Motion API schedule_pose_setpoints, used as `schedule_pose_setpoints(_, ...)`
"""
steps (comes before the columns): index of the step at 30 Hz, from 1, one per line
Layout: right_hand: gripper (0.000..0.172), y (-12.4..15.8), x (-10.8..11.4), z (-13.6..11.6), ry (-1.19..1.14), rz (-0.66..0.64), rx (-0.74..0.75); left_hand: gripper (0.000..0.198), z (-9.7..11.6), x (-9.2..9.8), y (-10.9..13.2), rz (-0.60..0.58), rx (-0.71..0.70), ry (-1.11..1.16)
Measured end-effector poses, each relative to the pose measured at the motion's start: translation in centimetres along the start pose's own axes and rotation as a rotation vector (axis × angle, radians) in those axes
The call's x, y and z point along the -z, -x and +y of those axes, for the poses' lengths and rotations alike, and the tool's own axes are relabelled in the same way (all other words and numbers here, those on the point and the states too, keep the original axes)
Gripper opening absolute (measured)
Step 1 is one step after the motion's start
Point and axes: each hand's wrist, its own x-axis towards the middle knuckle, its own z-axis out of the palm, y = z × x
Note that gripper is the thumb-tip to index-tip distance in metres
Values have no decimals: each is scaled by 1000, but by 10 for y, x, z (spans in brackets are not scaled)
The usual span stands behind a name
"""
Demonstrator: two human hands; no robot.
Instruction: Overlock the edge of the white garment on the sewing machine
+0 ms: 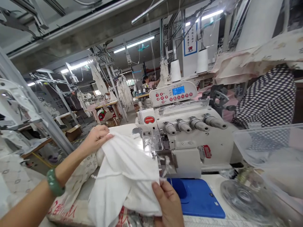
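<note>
White fabric (127, 167) is stretched between my two hands and hangs down toward me. Its right edge lies by the needle area of a white overlock sewing machine (146, 135). My left hand (98, 137) pinches the far left corner of the cloth; a green bangle (55, 183) circles that wrist. At the lower right, my right hand (168, 201) grips the near edge of the cloth between thumb and fingers. The machine's control panel (174, 93) shows a lit blue display. How the cloth sits under the presser foot is hard to make out.
Right of my right hand lies a blue plate (201, 198) on the table. A clear plastic bin (272, 142) and a clear round reel (243, 195) stand farther right. Patterned fabric (82, 173) lies at left. Thread cones (175, 71) stand behind the machine. A person (149, 82) sits far back.
</note>
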Motion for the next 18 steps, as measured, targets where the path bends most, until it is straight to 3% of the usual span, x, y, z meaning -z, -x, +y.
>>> schedule_pose_setpoints(2,35,-2,-2,-1,-53,0,-22,36,17,-19,15,248,33,-107)
schedule_pose_setpoints(4,34,-5,-1,0,-75,-5,-17,34,34,-46,46,381,55,-170)
schedule_pose_setpoints(6,35,-6,1,2,-60,-18,22,34,44,-72,82,266,93,-226)
schedule_pose_setpoints(8,36,-5,2,4,-44,-31,72,16,44,-87,108,192,150,-165)
schedule_pose_setpoints(10,36,-3,1,5,-47,-32,87,19,38,-87,116,164,214,26)
schedule_pose_setpoints(14,36,3,-4,5,-64,-29,14,28,27,-63,99,273,435,427)
schedule_pose_setpoints(18,39,5,-1,7,-66,26,-47,32,32,-52,82,310,446,434)
